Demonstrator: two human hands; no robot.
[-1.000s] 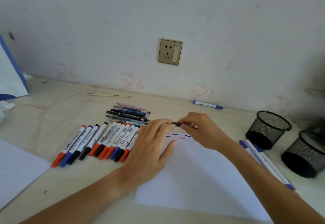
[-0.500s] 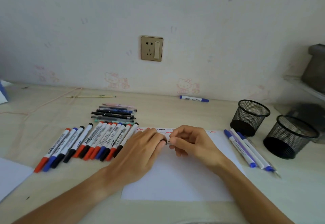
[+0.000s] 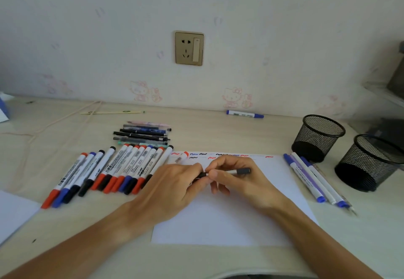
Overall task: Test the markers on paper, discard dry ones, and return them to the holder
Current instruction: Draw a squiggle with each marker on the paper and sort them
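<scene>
- While both hands meet over the white paper [image 3: 218, 219], the left hand [image 3: 175, 189] and right hand [image 3: 236, 180] each pinch one black marker [image 3: 240, 171] between them
- Scribbles line the paper's top edge
- Whiteboard markers [image 3: 122, 169] lie left; two mesh holders [image 3: 317, 138] stand right

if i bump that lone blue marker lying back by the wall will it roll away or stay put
The lone blue marker looks round-barrelled and lies flat on the smooth desk, so a sideways bump would probably set it rolling. It lies roughly parallel to the wall, which would likely stop it if pushed backward. It seems slim and plastic, so probably light and stiff.
</scene>
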